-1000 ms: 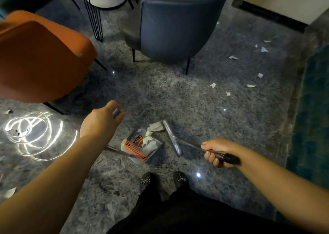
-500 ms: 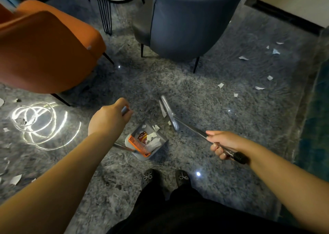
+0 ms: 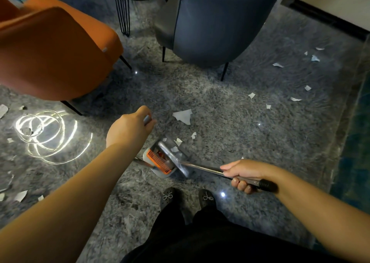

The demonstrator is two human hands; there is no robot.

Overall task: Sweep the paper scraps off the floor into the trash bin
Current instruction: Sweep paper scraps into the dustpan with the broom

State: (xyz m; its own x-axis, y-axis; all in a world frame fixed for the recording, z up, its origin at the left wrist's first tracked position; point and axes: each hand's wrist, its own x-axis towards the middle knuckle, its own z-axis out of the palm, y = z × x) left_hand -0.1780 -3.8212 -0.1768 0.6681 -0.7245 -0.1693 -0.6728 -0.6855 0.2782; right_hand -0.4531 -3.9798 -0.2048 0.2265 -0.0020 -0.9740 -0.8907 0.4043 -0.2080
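Note:
My left hand [image 3: 128,129] grips the top of the dustpan handle, above a grey dustpan [image 3: 160,172] with an orange comb edge that sits on the floor in front of my feet. My right hand [image 3: 243,173] grips the metal broom handle [image 3: 204,167] near its black end grip. The grey broom head [image 3: 170,152] lies across the dustpan's mouth, over small scraps inside. A large white paper scrap [image 3: 183,116] lies just beyond the pan, with smaller bits [image 3: 193,135] beside it. No trash bin is in view.
An orange chair [image 3: 52,52] stands at the left, a blue-grey chair [image 3: 216,26] ahead, a wire-legged side table [image 3: 124,8] between them. Several scraps [image 3: 296,99] dot the floor at the right, others [image 3: 20,195] at the far left. A teal rug [image 3: 358,142] borders the right.
The broom head has swung back from the floor ahead into the dustpan's mouth. A large scrap now lies beyond the pan. My left hand has kept its hold on the dustpan handle.

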